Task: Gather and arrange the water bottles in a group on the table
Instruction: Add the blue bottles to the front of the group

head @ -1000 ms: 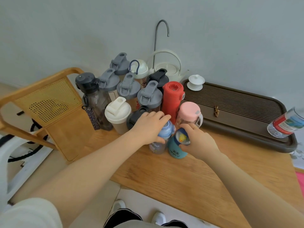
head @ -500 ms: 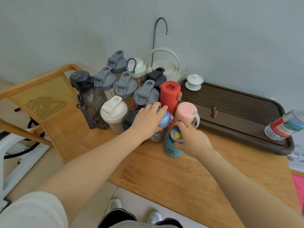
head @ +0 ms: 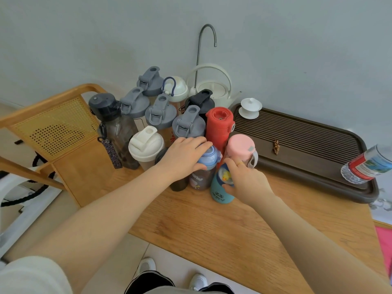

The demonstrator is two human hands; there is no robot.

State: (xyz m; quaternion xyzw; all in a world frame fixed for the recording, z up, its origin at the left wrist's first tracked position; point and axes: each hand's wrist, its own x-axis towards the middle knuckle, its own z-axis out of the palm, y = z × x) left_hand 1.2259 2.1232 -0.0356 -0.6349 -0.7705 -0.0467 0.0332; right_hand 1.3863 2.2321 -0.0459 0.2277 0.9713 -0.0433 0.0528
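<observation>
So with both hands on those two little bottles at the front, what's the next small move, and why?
Probably let go of both. The left hand grips the blue-lidded bottle and the right hand holds the teal bottle, and both stand upright against the cluster. One plastic bottle remains apart on the tray, likely next.

You can make out little. Toward the table's back edge, the bottle with the black lid (head: 199, 100) shows a label fragment starting "P", the rest hidden. Near the front of the group, the teal bottle (head: 220, 190) carries a small dark emblem and print too small to read.
</observation>
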